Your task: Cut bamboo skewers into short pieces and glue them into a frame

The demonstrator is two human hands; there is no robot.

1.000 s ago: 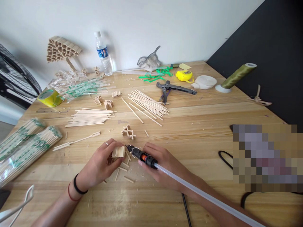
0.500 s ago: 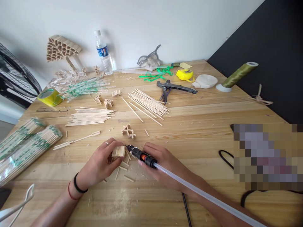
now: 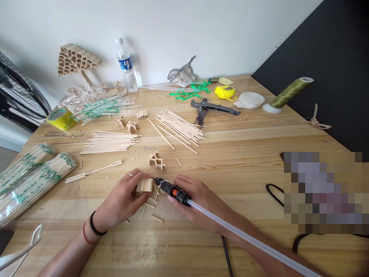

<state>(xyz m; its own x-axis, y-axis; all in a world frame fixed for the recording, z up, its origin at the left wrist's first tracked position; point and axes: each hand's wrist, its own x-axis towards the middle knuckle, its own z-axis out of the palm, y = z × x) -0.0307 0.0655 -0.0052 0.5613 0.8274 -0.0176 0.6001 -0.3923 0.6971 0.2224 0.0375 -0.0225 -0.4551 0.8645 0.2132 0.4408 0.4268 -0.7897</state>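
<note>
Between the thumb and fingers of my left hand (image 3: 123, 194) is a small block of short wooden sticks (image 3: 144, 185) set side by side. My right hand (image 3: 196, 196) is wrapped round a black hot glue gun (image 3: 173, 189), with a clear glue stick (image 3: 245, 234) running out of its back end. The gun's nozzle is at the right edge of the block; whether it touches cannot be made out. Cut stick pieces (image 3: 157, 218) lie below the hands. Just beyond them stands a small X-shaped stick assembly (image 3: 156, 160).
Loose long sticks (image 3: 181, 129) and a cutter (image 3: 215, 106) lie farther back. Bagged sticks (image 3: 37, 184) are at left, near yellow tape (image 3: 61, 118). A water bottle (image 3: 127, 65) stands by the wall. At right are a tape measure (image 3: 225, 92), a thread spool (image 3: 291, 94) and a black cable (image 3: 272, 192).
Both hands, the block and the glue gun stay in almost the same place. The whole view has shifted very slightly.
</note>
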